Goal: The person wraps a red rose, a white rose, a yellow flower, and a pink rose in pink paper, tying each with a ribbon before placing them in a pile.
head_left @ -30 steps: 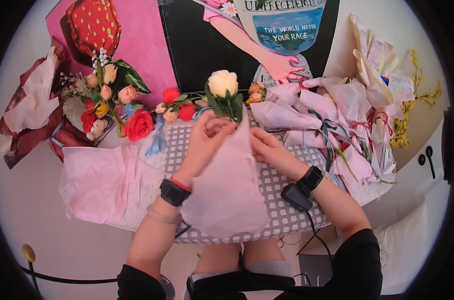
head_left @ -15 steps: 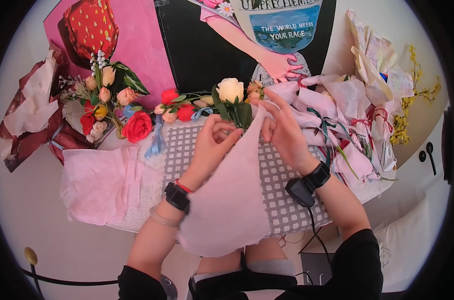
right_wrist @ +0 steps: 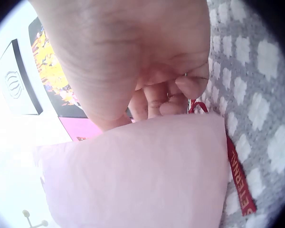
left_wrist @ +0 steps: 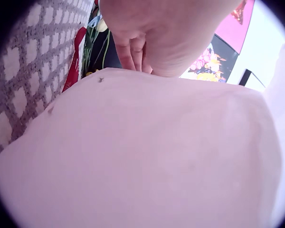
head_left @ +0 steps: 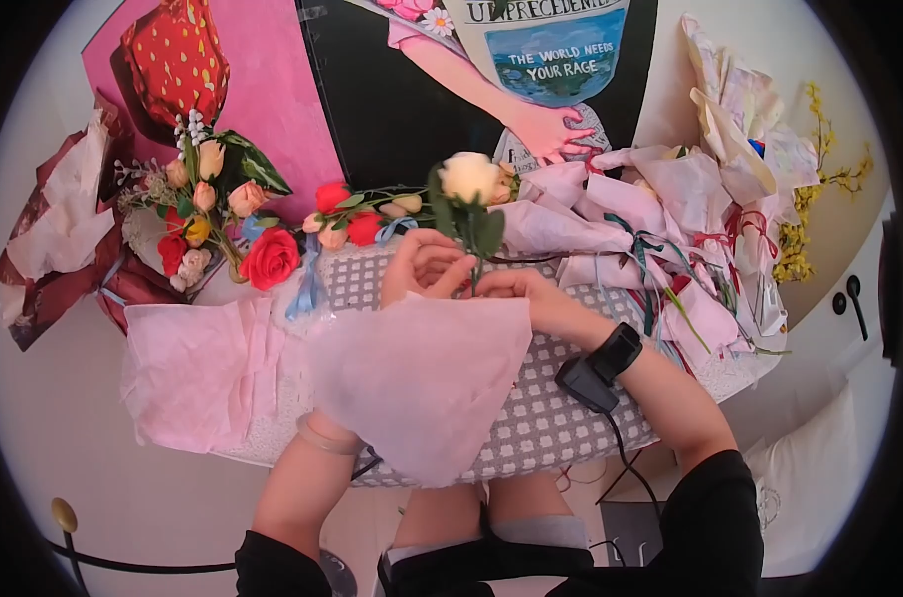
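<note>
My bench (head_left: 290, 423) wears a grey-and-white checked cloth (head_left: 561, 428) with a red ribbon (right_wrist: 238, 175) on it. Pink sheets (head_left: 198, 373) lie to my left, a red rose (head_left: 270, 259) and other flowers (head_left: 245, 198) behind them; pink-wrapped bundles (head_left: 561, 229) heap up on my right.

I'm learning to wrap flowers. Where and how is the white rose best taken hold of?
Probably by the stem, just below the leaves, pinched from the person's side. The white rose has its wide bloom at the far end, with the thin stem running toward the person; gripping higher might crush petals.
</note>
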The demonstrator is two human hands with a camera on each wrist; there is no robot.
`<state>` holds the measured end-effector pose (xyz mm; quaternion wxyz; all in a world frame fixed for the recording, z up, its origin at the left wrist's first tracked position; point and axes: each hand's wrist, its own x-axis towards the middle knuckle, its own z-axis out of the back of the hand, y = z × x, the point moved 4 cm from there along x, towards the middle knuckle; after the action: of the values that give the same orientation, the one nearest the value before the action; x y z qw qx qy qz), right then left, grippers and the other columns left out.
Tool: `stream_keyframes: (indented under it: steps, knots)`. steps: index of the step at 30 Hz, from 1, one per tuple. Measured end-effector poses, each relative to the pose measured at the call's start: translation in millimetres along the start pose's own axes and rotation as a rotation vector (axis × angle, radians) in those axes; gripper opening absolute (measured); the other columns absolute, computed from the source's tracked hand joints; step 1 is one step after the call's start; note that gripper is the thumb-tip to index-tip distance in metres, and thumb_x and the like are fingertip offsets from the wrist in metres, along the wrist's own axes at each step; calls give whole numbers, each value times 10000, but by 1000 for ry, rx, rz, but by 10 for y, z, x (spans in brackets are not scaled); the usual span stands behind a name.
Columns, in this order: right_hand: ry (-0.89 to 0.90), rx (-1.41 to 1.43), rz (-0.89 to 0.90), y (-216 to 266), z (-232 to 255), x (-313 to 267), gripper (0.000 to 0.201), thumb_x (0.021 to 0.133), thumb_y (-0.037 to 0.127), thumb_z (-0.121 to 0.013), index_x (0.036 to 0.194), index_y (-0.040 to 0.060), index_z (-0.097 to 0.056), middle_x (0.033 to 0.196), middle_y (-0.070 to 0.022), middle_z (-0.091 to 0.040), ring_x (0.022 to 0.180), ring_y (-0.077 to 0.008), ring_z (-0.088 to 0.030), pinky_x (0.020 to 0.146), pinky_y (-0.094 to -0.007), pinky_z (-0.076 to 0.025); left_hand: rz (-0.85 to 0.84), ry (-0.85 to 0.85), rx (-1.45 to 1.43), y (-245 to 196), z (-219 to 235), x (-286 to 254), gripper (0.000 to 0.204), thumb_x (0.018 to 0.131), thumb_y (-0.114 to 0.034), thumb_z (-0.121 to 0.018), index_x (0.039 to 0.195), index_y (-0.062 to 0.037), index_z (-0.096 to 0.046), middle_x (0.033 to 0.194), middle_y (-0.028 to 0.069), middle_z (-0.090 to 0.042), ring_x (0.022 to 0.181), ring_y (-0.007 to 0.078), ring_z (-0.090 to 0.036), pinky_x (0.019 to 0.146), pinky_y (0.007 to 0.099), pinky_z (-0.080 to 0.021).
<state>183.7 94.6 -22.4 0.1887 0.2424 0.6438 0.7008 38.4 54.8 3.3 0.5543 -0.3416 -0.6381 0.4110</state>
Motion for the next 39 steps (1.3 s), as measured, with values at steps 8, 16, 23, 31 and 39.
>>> stream_keyframes:
  steps: [8, 16, 23, 31, 39]
  knots:
    - [-280, 88, 121, 240, 71, -55, 190, 865, 220, -574, 926, 42, -602, 788, 44, -588, 745, -30, -539, 655, -178, -417, 94, 76, -12, -5, -107, -69, 348, 840, -190, -591, 1127, -30, -478, 960, 76, -596, 905, 93, -542, 752, 255, -457]
    - [-485, -188, 523, 676, 427, -113, 177, 891, 197, -529, 912, 34, -596, 1011, -17, -524, 943, -75, -471, 812, -206, -368, 121, 300, -41, 12, -118, -30, 325, 829, -173, -572, 1107, -21, -502, 977, 85, -604, 900, 102, -541, 765, 265, -450]
    - [-752, -644, 744, 1628, 564, 126, 125, 863, 113, -524, 861, 1, -580, 751, -52, -595, 653, -135, -561, 605, -257, -433, 123, 503, -67, 32, -170, -60, 308, 819, -158, -556, 1089, -13, -522, 992, 92, -611, 897, 110, -540, 777, 274, -444]
    - [-509, -1483, 746, 1399, 419, 940, 116, 810, 118, -560, 802, 4, -577, 687, -122, -589, 655, -273, -591, 593, -350, -455, 96, 756, -15, 65, -152, -221, 294, 808, -140, -538, 1068, -3, -546, 1009, 101, -618, 892, 119, -538, 791, 285, -437]
    - [-393, -1624, 748, 1437, -25, 1161, 109, 798, 123, -562, 761, 20, -566, 709, -105, -553, 732, -267, -568, 642, -367, -454, 22, 812, 104, 131, -142, -209, 281, 819, -169, -517, 1049, -14, -558, 984, 132, -632, 879, 174, -581, 795, 298, -436]
